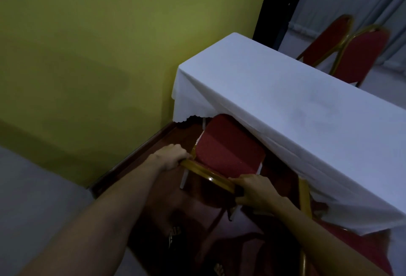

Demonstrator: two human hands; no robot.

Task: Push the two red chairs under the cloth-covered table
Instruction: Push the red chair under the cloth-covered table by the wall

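White cloth covers the table (285,99), which runs long from upper left to lower right with its near end close to the yellow wall (109,44). Its hem hangs over the side facing the person. Under that hem goes the chair (228,146): its red seat is partly beneath the cloth already, front edge hidden, gilt backrest rail toward the person. The push runs away from the body, across the table's long axis, up and right in view.

Both hands grip the backrest rail. Left hand (173,157) clenches the rail's left corner; right hand (257,190) clenches its right end, fingers wrapped over. Neither is clearly nearer; they sit at matching ends, so the push should go straight.

A second chair (305,196) stands just right of the first, its gilt frame poking from under the drooping cloth; how far in it sits I cannot tell. The hem may drag on the seat. Two more red chairs (351,53) stand beyond the table's far side, well apart from the work. A dark wooden skirting (136,152) lines the wall.
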